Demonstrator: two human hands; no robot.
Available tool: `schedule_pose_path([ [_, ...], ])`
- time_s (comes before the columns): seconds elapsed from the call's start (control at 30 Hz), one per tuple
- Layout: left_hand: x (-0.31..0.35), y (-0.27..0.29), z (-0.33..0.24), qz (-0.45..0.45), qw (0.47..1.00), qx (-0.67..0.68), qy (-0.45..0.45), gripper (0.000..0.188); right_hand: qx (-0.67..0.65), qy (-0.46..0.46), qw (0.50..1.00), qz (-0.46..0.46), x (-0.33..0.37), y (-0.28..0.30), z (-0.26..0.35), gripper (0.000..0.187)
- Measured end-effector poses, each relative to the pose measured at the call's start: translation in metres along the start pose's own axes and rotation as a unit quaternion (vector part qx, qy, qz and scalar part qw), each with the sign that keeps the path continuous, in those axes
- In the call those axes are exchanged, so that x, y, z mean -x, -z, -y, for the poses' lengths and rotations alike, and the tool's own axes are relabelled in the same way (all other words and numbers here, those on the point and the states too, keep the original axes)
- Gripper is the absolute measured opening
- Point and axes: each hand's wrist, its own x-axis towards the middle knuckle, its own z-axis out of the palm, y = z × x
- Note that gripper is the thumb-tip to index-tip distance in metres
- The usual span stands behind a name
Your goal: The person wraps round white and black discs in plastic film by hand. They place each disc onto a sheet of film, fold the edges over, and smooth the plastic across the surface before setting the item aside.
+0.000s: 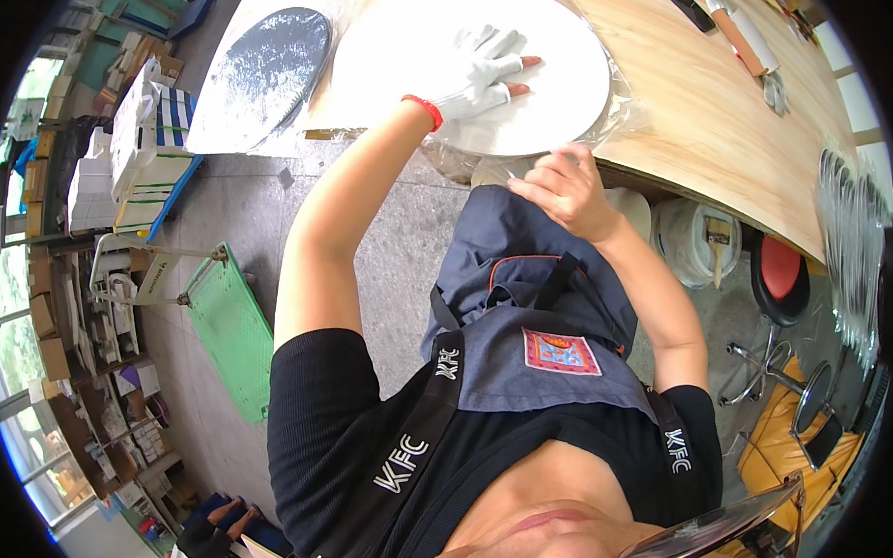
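Note:
A large white round board [395, 56] lies on the wooden table at its near edge, with clear plastic film [620, 103] around its rim. My left hand [478, 78], in a white work glove that leaves some fingertips bare, rests flat on the board with its fingers spread. At the board's near edge, my bare right hand [572, 197] has its fingers closed in a pinch on the clear film. Left of the board lies a dark, shiny round panel [275, 71] on plastic sheeting.
At the table's far right are a roller-like tool [745, 39] and a glove [775, 94]. Clear plastic strips [846, 254] hang off the right edge. Below stand a bucket [679, 250] with a brush and a red-topped stool [781, 266]. A green trolley [231, 321] is on the left.

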Motion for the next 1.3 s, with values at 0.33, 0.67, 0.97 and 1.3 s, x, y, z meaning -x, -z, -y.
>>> schedule_pose_path([
  [0.33,0.002,0.012,0.013,0.009,0.966,0.251,0.056,0.05,-0.047,-0.165,0.984,0.05,-0.06,0.021,0.027,0.039],
  [0.67,0.089,0.035,-0.081,-0.025,0.997,-0.034,0.069,0.057,-0.081,-0.223,0.971,0.03,0.001,-0.007,0.044,0.014],
  [0.97,0.114,0.013,-0.083,-0.112,0.982,-0.003,0.153,0.044,-0.087,-0.283,0.954,0.038,-0.003,-0.006,0.034,0.015],
  [1.3,0.114,0.02,-0.084,-0.174,0.981,-0.059,0.065,0.026,-0.056,-0.307,0.948,0.07,0.003,-0.012,0.029,0.014],
])
